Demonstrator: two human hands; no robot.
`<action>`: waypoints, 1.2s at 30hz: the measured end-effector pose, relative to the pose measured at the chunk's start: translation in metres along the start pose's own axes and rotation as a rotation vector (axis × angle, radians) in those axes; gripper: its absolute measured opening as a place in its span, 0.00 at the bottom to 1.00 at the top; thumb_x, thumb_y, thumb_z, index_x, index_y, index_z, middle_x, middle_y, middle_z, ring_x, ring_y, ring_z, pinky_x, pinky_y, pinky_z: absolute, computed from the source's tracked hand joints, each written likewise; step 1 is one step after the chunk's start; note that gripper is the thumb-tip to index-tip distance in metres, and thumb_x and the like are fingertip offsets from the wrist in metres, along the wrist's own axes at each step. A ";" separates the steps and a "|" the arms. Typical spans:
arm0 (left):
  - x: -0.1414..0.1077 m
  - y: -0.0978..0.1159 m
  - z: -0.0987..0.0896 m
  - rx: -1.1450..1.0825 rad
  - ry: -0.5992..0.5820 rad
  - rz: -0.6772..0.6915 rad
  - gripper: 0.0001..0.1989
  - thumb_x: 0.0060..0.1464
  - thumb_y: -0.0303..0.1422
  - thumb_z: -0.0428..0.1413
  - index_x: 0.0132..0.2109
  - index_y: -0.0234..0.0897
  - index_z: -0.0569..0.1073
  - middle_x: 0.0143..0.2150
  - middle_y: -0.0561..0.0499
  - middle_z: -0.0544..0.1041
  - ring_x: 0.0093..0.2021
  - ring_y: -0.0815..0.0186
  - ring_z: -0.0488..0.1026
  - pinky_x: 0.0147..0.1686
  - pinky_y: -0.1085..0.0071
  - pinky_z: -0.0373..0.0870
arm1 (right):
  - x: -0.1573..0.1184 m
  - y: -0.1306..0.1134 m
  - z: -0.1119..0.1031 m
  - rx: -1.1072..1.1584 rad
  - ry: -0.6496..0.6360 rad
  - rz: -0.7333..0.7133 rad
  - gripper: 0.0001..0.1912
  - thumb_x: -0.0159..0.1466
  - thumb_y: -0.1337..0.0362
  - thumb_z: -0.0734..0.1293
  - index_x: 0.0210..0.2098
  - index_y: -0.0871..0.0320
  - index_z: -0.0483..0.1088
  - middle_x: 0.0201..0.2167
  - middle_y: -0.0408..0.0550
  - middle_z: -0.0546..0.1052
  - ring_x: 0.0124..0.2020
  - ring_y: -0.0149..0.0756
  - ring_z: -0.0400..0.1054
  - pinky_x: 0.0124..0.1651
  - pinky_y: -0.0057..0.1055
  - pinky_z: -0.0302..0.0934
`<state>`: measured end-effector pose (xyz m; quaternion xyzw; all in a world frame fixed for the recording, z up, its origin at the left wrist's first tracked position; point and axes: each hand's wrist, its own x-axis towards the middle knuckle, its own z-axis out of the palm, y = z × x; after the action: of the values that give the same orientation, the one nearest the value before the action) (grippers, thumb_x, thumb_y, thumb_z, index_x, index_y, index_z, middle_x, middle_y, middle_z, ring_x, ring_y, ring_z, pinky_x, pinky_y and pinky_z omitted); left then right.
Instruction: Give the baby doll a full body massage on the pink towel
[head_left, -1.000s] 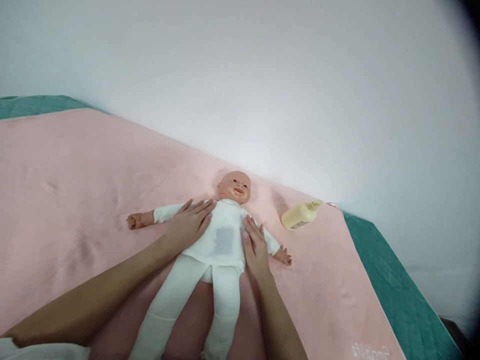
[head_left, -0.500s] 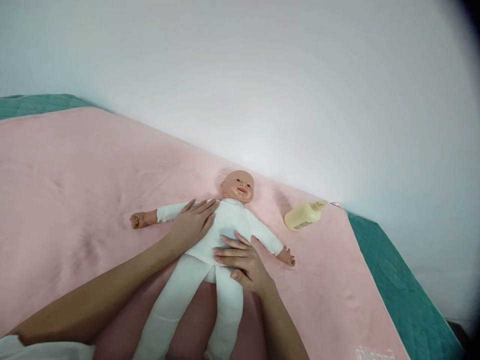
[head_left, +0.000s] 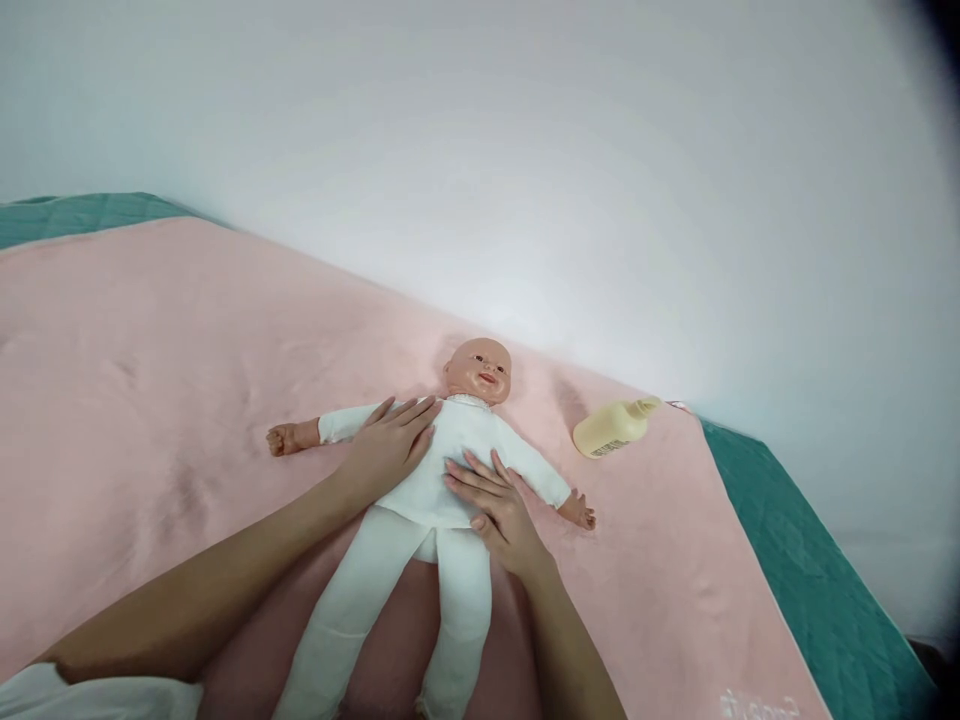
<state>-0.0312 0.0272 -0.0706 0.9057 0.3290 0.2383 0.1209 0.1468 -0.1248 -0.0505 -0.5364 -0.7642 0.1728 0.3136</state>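
A baby doll (head_left: 450,480) in white clothes lies on its back on a pink blanket (head_left: 187,350), its arms spread and its head toward the wall. My left hand (head_left: 388,445) rests flat on the side of the doll's chest near the shoulder, fingers stretched out. On the other side of the doll's belly lies my right hand (head_left: 504,510), its fingers extended over the white top. Neither hand grips anything. Parts of the doll's torso are hidden under both hands.
A pale yellow pump bottle (head_left: 611,428) stands on the blanket beyond the doll's outstretched arm. Green quilted fabric (head_left: 810,540) shows past the blanket's edges. A white wall (head_left: 480,150) rises directly behind the doll's head.
My right hand has slid up the doll's belly and slightly to the right. My left hand stays in place on the chest. The whole view has shifted a little.
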 end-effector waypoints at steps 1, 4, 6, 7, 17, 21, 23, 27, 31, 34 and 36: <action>0.000 0.000 0.000 0.001 -0.003 0.003 0.25 0.67 0.37 0.38 0.65 0.39 0.66 0.65 0.46 0.67 0.65 0.58 0.65 0.67 0.52 0.51 | 0.000 0.002 0.001 -0.005 0.014 0.020 0.30 0.72 0.46 0.46 0.63 0.51 0.63 0.64 0.42 0.66 0.69 0.39 0.52 0.74 0.49 0.35; 0.000 -0.001 0.001 0.011 -0.011 0.000 0.25 0.67 0.38 0.38 0.64 0.39 0.66 0.66 0.47 0.66 0.65 0.58 0.64 0.67 0.53 0.51 | -0.001 0.006 0.003 -0.031 0.037 0.068 0.26 0.72 0.49 0.49 0.64 0.48 0.61 0.65 0.41 0.64 0.70 0.38 0.52 0.74 0.50 0.35; 0.000 -0.001 0.000 0.015 -0.017 -0.005 0.25 0.67 0.38 0.38 0.64 0.39 0.66 0.66 0.47 0.66 0.65 0.58 0.64 0.67 0.53 0.51 | -0.001 0.007 0.004 -0.038 0.036 0.090 0.25 0.72 0.49 0.50 0.65 0.47 0.59 0.66 0.41 0.63 0.70 0.38 0.51 0.74 0.52 0.34; 0.000 0.000 0.000 0.016 -0.020 -0.008 0.25 0.67 0.38 0.38 0.64 0.39 0.66 0.66 0.47 0.66 0.65 0.57 0.64 0.67 0.53 0.51 | -0.001 0.007 0.004 -0.038 0.036 0.097 0.25 0.72 0.49 0.50 0.65 0.47 0.58 0.66 0.41 0.63 0.70 0.38 0.51 0.74 0.52 0.34; 0.000 0.001 -0.001 -0.008 -0.003 -0.017 0.24 0.67 0.39 0.39 0.65 0.42 0.66 0.65 0.48 0.67 0.65 0.58 0.65 0.67 0.53 0.51 | -0.002 0.012 0.009 -0.092 0.079 0.178 0.24 0.73 0.53 0.52 0.67 0.45 0.52 0.68 0.42 0.58 0.72 0.39 0.44 0.72 0.58 0.32; 0.000 0.000 -0.001 0.000 -0.005 -0.010 0.24 0.67 0.39 0.39 0.65 0.41 0.66 0.65 0.48 0.67 0.65 0.58 0.65 0.67 0.52 0.51 | -0.003 0.015 0.010 -0.108 0.094 0.242 0.26 0.73 0.53 0.52 0.69 0.44 0.47 0.70 0.42 0.53 0.73 0.39 0.42 0.72 0.58 0.32; 0.000 0.000 -0.001 0.005 -0.014 -0.008 0.24 0.67 0.38 0.38 0.64 0.41 0.66 0.65 0.48 0.67 0.65 0.58 0.64 0.67 0.52 0.51 | -0.003 0.016 0.011 -0.124 0.106 0.302 0.27 0.73 0.52 0.52 0.69 0.44 0.47 0.71 0.42 0.51 0.73 0.40 0.41 0.72 0.59 0.31; 0.000 0.001 -0.001 0.003 -0.013 -0.018 0.24 0.67 0.38 0.39 0.64 0.42 0.66 0.65 0.49 0.67 0.65 0.58 0.64 0.67 0.53 0.50 | -0.002 0.017 0.012 -0.166 0.145 0.435 0.28 0.72 0.50 0.51 0.69 0.46 0.48 0.71 0.43 0.52 0.73 0.45 0.39 0.70 0.64 0.27; -0.001 0.000 0.000 -0.002 -0.004 -0.016 0.24 0.67 0.39 0.39 0.65 0.42 0.66 0.66 0.49 0.66 0.65 0.58 0.64 0.68 0.53 0.50 | -0.003 0.016 0.015 -0.209 0.177 0.509 0.30 0.71 0.48 0.51 0.70 0.47 0.48 0.70 0.46 0.53 0.73 0.52 0.39 0.68 0.68 0.25; -0.001 0.000 0.000 0.007 0.009 -0.015 0.24 0.67 0.39 0.39 0.65 0.43 0.66 0.66 0.49 0.66 0.65 0.58 0.64 0.67 0.53 0.51 | -0.004 0.015 0.016 -0.266 0.215 0.538 0.31 0.70 0.47 0.52 0.69 0.48 0.49 0.69 0.48 0.55 0.72 0.57 0.39 0.66 0.71 0.22; -0.001 0.000 0.000 0.016 0.002 -0.017 0.24 0.67 0.38 0.39 0.65 0.42 0.66 0.66 0.49 0.66 0.65 0.57 0.64 0.67 0.52 0.51 | -0.005 0.015 0.016 -0.317 0.238 0.553 0.32 0.69 0.45 0.54 0.69 0.49 0.51 0.69 0.49 0.57 0.72 0.60 0.38 0.65 0.73 0.20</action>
<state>-0.0316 0.0263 -0.0707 0.9036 0.3387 0.2357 0.1151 0.1479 -0.1226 -0.0732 -0.7819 -0.5650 0.0667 0.2547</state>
